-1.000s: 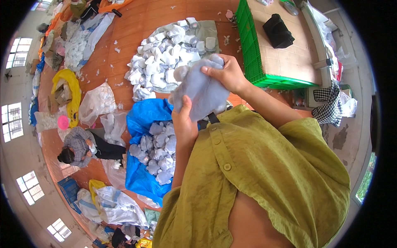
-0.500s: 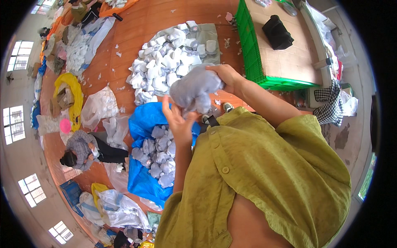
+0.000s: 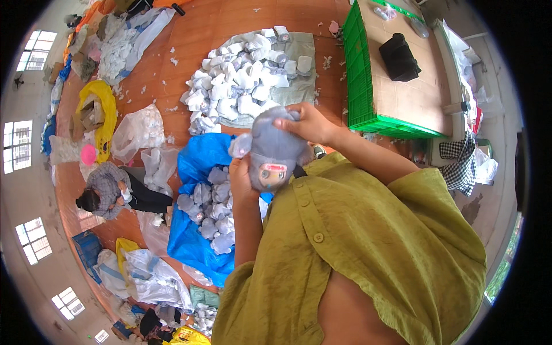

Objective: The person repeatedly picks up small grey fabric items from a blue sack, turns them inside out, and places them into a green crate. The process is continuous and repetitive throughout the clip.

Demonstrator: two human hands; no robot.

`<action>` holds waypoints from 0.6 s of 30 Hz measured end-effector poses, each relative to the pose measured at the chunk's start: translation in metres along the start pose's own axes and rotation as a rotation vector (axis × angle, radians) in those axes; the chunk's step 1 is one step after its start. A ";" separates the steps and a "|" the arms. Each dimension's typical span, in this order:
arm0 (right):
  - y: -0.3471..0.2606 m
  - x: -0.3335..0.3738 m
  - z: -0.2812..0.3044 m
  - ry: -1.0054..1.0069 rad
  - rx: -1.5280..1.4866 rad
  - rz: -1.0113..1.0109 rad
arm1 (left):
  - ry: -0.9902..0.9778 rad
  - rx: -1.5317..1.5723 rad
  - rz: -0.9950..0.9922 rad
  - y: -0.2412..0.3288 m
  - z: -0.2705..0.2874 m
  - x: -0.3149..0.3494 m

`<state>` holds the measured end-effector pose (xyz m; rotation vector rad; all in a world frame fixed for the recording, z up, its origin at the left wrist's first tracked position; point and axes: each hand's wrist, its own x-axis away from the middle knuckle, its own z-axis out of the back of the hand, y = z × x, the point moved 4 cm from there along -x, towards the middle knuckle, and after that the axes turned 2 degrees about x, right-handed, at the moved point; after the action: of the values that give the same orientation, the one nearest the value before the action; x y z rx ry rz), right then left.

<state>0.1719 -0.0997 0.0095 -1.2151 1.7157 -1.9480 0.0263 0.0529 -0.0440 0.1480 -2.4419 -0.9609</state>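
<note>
A grey plush doll (image 3: 277, 141) with rounded ears and a small doll face is between my two hands, in front of my body. Its face is turned up toward me at the lower end. My right hand (image 3: 312, 124) grips the upper right part, thumb laid across the grey fur. Along the lower left side, by an ear, my left hand (image 3: 242, 177) is closed on the doll; some of its fingers are hidden beneath. Below my left forearm lies an open blue bag (image 3: 187, 230) holding several grey plush pieces (image 3: 215, 198).
Beyond the doll, white and grey plush pieces (image 3: 238, 80) are heaped on a pale sheet (image 3: 302, 49). A green crate (image 3: 357, 69) topped with cardboard bears a black bag (image 3: 399, 57) at right. Another person (image 3: 109, 190) sits at left near clear plastic bags (image 3: 138, 129).
The doll has been turned, so its face now shows. My left hand, earlier spread beside it, has closed on its lower side. My right hand has shifted slightly down and still grips it.
</note>
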 end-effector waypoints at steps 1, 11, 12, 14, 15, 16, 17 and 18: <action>0.002 0.001 -0.005 0.005 -0.065 -0.137 | -0.002 0.108 0.021 -0.003 -0.003 0.002; -0.017 -0.007 0.015 -0.032 0.111 0.433 | 0.132 -0.379 -0.366 0.031 -0.003 0.025; -0.031 -0.002 0.011 -0.057 0.232 0.529 | 0.146 -0.380 -0.393 0.032 -0.001 0.025; -0.050 0.008 -0.009 -0.107 0.473 0.721 | 0.114 -0.465 -0.414 0.034 -0.006 0.029; -0.043 0.009 -0.020 -0.160 0.436 0.617 | 0.094 -0.510 -0.419 0.034 -0.008 0.030; -0.035 0.008 -0.031 -0.218 0.583 0.618 | 0.066 -0.463 -0.364 0.033 -0.007 0.028; -0.025 0.008 -0.041 -0.279 0.733 0.616 | 0.040 -0.412 -0.311 0.032 -0.007 0.026; -0.022 0.011 -0.045 -0.142 0.639 0.672 | 0.014 -0.360 -0.258 0.031 -0.008 0.026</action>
<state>0.1394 -0.0705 0.0370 -0.4482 1.0789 -1.7094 0.0108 0.0640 -0.0075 0.3470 -2.2278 -1.4880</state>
